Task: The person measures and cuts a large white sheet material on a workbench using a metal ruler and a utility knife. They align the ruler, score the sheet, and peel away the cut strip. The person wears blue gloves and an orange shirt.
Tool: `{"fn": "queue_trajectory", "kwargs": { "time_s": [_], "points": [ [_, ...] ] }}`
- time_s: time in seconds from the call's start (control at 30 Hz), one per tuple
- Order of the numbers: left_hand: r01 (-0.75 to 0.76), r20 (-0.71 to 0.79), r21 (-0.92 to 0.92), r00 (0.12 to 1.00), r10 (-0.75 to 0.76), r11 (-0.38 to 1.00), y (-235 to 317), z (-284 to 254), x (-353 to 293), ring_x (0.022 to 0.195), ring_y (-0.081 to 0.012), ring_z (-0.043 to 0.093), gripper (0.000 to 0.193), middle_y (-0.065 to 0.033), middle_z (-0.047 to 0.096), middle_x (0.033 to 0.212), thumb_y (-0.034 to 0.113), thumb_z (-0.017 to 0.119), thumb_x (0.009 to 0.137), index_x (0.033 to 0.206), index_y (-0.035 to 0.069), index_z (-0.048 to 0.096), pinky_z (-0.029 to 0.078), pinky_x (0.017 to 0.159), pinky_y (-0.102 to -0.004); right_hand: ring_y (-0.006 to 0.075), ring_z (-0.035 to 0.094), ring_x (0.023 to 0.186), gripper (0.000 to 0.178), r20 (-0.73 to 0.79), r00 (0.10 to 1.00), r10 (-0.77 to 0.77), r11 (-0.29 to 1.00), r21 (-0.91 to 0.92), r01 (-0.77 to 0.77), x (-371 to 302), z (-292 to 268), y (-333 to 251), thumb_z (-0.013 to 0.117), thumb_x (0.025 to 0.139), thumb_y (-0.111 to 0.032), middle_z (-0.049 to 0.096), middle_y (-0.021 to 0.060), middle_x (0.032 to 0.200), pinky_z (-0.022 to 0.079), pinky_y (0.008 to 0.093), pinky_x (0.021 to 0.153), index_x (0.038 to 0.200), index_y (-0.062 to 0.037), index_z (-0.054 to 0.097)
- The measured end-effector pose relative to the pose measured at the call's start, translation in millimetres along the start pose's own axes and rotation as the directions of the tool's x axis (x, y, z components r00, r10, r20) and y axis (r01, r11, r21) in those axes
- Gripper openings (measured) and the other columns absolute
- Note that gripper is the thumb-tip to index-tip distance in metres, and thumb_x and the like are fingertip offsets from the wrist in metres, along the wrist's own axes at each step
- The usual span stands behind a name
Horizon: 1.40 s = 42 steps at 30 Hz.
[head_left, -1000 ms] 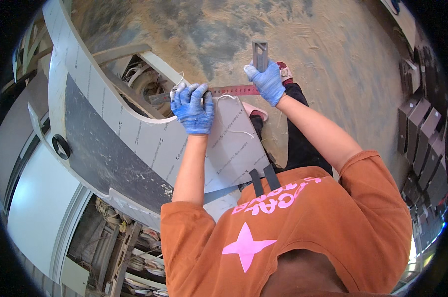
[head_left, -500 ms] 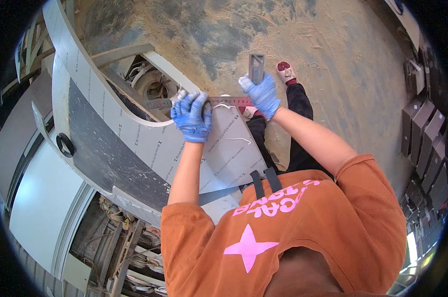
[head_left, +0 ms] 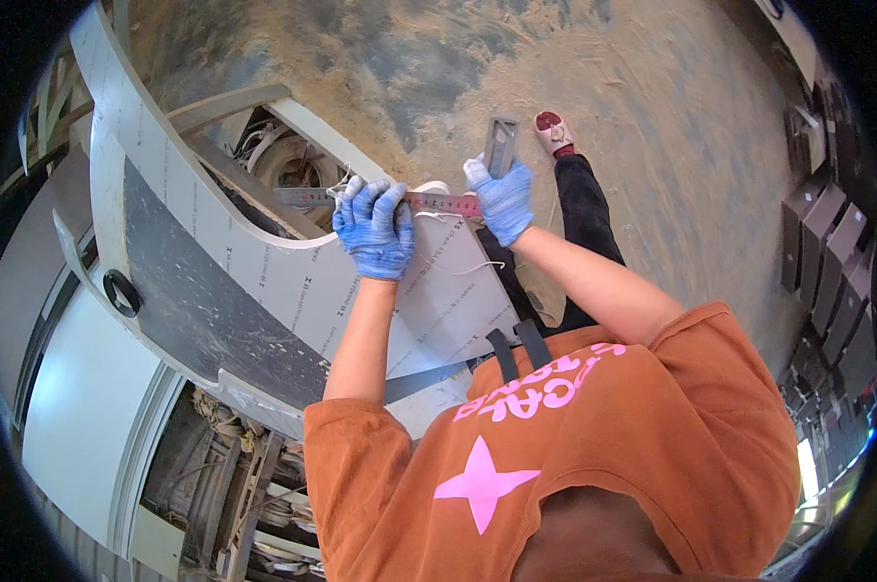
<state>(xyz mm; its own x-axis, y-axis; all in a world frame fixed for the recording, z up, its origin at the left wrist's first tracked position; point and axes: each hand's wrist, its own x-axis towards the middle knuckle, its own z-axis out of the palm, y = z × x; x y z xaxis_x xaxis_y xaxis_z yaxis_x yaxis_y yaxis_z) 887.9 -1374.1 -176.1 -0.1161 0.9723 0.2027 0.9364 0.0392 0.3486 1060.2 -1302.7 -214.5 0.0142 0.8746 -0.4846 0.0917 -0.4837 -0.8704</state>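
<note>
both gloved hands: left hand [head_left: 374, 229], right hand [head_left: 501, 199] press steel square [head_left: 438, 202] onto curved panel [head_left: 264, 281]

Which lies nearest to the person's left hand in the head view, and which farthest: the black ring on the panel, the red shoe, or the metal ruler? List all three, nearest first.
From the left hand:
1. Metal ruler: under the fingers, touching.
2. Red shoe: to the right, on the sandy floor beyond the right hand.
3. Black ring: far left, on the grey panel's edge.

one head-worn fisheye view, looking steeply down, close above the work.
</note>
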Motion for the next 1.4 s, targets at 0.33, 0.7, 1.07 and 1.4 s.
{"fn": "queue_trajectory", "kwargs": {
  "time_s": [0.33, 0.7, 1.07, 1.4],
  "points": [
    [-0.207, -0.026, 0.049, 0.978, 0.209, 0.977, 13.6, -3.1, -19.3, 0.119, -0.0283, 0.05, 0.032, -0.0007, 0.059, 0.12, 0.027, 0.067, 0.077, 0.109, 0.024, 0.066, 0.036, 0.099, -0.0443, 0.0155, 0.059, 0.056, 0.021, 0.162, 0.978, -0.13, 0.985, -0.09, 0.146, 2.3, -38.7, -15.1, 0.071, 0.082, -0.023, 0.061, 0.0061, 0.063, 0.047, 0.0329, 0.054, 0.08, -0.0039, 0.063],
    [-0.062, 0.073, -0.02, 0.995, 0.063, 0.998, 9.7, 4.0, -21.1, 0.118, -0.0302, 0.05, 0.028, -0.0004, 0.06, 0.117, 0.027, 0.064, 0.077, 0.105, 0.026, 0.065, 0.032, 0.103, -0.0466, 0.0157, 0.061, 0.062, 0.023, 0.093, 0.993, 0.066, 0.997, -0.056, -0.061, -0.8, -30.7, 9.6, 0.072, 0.081, -0.022, 0.063, 0.0066, 0.067, 0.047, 0.0333, 0.056, 0.081, -0.0006, 0.063],
    [-0.099, 0.006, -0.01, 0.995, 0.099, 0.995, 20.0, -1.4, -24.7, 0.119, -0.0289, 0.048, 0.025, 0.0003, 0.058, 0.114, 0.035, 0.065, 0.078, 0.101, 0.028, 0.066, 0.031, 0.104, -0.0479, 0.0154, 0.061, 0.062, 0.022, 0.112, 0.994, -0.003, 0.999, -0.038, 0.008, -16.4, -37.9, 11.6, 0.071, 0.083, -0.022, 0.064, 0.0052, 0.069, 0.049, 0.0315, 0.058, 0.081, -0.0022, 0.063],
    [-0.103, 0.01, -0.059, 0.995, 0.103, 0.993, 21.7, 8.0, -27.6, 0.107, -0.0317, 0.054, 0.018, -0.0032, 0.058, 0.104, 0.024, 0.067, 0.076, 0.093, 0.022, 0.064, 0.039, 0.094, -0.0476, 0.0176, 0.064, 0.063, 0.019, -0.049, 0.996, 0.068, 0.995, -0.066, -0.071, -39.3, -31.4, 23.6, 0.07, 0.083, -0.019, 0.066, 0.007, 0.071, 0.048, 0.0323, 0.057, 0.081, -0.0015, 0.063]
  ]
}}
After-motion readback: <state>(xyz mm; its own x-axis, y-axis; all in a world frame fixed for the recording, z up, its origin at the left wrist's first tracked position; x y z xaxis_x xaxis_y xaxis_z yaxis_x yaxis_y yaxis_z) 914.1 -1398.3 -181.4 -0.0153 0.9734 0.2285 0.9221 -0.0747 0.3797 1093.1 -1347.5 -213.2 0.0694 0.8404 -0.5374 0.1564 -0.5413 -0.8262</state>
